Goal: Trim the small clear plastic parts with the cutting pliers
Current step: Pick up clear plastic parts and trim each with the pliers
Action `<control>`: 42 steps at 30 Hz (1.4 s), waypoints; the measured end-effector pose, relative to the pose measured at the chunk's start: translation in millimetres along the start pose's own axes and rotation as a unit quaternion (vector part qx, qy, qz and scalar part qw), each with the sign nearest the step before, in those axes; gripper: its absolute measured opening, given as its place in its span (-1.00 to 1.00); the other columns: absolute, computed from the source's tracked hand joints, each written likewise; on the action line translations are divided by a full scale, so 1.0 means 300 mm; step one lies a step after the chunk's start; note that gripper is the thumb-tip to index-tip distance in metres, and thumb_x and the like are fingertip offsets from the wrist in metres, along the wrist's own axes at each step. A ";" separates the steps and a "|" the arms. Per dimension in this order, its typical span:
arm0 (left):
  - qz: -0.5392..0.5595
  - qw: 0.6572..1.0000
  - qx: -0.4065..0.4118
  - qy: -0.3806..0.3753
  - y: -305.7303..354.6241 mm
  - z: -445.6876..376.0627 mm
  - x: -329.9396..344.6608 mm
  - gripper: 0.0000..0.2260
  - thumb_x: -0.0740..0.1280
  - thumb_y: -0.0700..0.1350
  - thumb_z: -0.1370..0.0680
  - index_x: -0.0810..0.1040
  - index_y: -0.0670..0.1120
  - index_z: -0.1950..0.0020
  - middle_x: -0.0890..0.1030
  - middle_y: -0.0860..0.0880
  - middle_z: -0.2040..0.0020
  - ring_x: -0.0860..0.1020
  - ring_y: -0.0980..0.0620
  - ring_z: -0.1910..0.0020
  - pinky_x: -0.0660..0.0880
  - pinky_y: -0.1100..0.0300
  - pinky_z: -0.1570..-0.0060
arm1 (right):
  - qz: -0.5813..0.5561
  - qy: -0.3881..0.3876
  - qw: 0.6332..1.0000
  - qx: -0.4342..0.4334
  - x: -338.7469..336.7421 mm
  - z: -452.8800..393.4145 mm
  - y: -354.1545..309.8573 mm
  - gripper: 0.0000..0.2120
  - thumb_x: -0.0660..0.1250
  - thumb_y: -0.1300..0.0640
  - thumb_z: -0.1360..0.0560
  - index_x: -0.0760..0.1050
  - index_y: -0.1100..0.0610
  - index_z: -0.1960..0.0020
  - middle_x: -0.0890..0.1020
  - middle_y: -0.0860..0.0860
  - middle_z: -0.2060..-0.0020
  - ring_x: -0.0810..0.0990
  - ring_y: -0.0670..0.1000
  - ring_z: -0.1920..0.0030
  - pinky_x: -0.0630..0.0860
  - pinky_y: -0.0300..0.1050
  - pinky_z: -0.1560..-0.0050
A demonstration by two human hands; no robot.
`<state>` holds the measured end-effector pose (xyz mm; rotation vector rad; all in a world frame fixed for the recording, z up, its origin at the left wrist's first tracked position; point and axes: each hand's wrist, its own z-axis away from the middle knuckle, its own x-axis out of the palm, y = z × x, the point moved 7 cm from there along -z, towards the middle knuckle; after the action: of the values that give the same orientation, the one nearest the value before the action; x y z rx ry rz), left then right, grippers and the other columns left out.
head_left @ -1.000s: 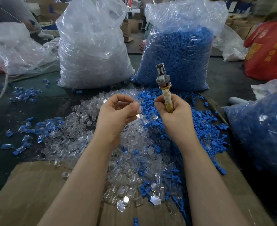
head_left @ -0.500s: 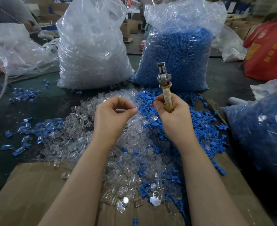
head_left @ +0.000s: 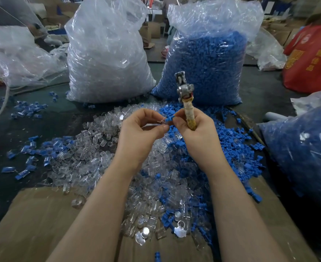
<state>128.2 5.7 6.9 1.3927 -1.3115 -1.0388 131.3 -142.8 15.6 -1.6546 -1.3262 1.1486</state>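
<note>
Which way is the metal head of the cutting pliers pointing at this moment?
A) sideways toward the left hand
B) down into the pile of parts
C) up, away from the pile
C: the right hand holds the tape-wrapped handle of the cutting pliers upright, so the grey metal head stands above the fist in front of the clear bag of blue plastic parts.

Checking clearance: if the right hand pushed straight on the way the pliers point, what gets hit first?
Probably the bag of blue parts: the pliers in the right hand point up and away toward it. Depth unclear.
</note>
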 end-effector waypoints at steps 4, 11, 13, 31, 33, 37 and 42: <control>0.012 1.000 0.015 0.006 0.011 0.002 0.004 -0.72 0.48 -0.42 -0.41 0.53 -0.12 0.03 0.66 0.04 0.18 0.66 0.16 0.21 0.55 0.34 0.16 | 0.013 0.016 1.000 -0.002 -0.005 0.001 0.003 -0.89 0.35 0.12 -0.58 0.50 0.00 0.12 0.64 0.05 0.22 0.58 0.03 0.17 0.51 -0.18 0.17; -0.096 0.992 0.060 0.050 0.036 0.012 -0.016 -0.66 0.52 -0.32 -0.41 0.55 0.09 0.06 0.69 0.09 0.14 0.66 0.11 0.24 0.62 0.23 0.18 | 0.080 0.016 0.996 -0.031 -0.002 0.000 -0.003 -0.87 0.37 0.10 -0.57 0.47 0.02 0.14 0.51 -0.29 0.42 0.40 -0.21 0.41 0.32 -0.40 0.40; -0.109 0.990 0.068 0.057 0.042 0.013 -0.016 -0.67 0.52 -0.32 -0.41 0.57 0.09 0.08 0.68 0.09 0.14 0.66 0.15 0.21 0.62 0.23 0.17 | 0.090 0.017 0.995 -0.035 0.000 0.003 -0.007 -0.82 0.37 0.10 -0.56 0.43 -0.06 0.17 0.51 -0.32 0.41 0.42 -0.22 0.40 0.32 -0.41 0.40; -0.035 0.998 0.018 0.040 0.032 0.000 -0.013 -0.79 0.49 -0.35 -0.44 0.64 -0.09 0.02 0.71 0.02 0.11 0.69 0.13 0.11 0.56 0.34 0.12 | 0.132 0.019 0.991 -0.033 0.020 0.002 -0.005 -0.74 0.38 0.15 -0.53 0.41 -0.13 0.22 0.52 -0.37 0.38 0.47 -0.25 0.36 0.32 -0.42 0.39; -0.036 0.998 0.012 0.046 0.028 -0.001 -0.018 -0.82 0.51 -0.31 -0.43 0.67 -0.08 0.06 0.72 0.05 0.15 0.68 0.16 0.14 0.55 0.38 0.14 | 0.129 0.016 0.991 -0.032 0.022 0.002 -0.004 -0.80 0.38 0.13 -0.53 0.45 -0.10 0.18 0.53 -0.35 0.38 0.47 -0.24 0.37 0.32 -0.41 0.39; -0.032 0.998 0.003 0.052 0.017 0.001 -0.021 -0.84 0.51 -0.27 -0.45 0.68 -0.01 0.11 0.72 0.07 0.17 0.68 0.15 0.14 0.57 0.35 0.12 | 0.110 0.008 0.994 -0.022 0.024 0.001 0.004 -0.93 0.38 0.11 -0.54 0.52 -0.01 0.11 0.53 -0.32 0.40 0.47 -0.23 0.38 0.33 -0.41 0.39; 0.027 0.997 -0.023 0.064 -0.003 0.005 -0.030 -0.85 0.47 -0.31 -0.46 0.67 -0.06 0.12 0.71 -0.05 0.15 0.67 0.01 0.08 0.62 0.18 0.01 | 0.082 -0.014 0.996 0.019 0.018 -0.001 0.015 -0.98 0.36 0.10 -0.55 0.56 0.01 0.06 0.62 -0.11 0.31 0.55 -0.10 0.29 0.51 -0.17 0.26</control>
<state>126.4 14.6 5.5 1.3595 -1.2183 -0.9232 133.6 -138.5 10.5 -1.7515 -1.1963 1.2875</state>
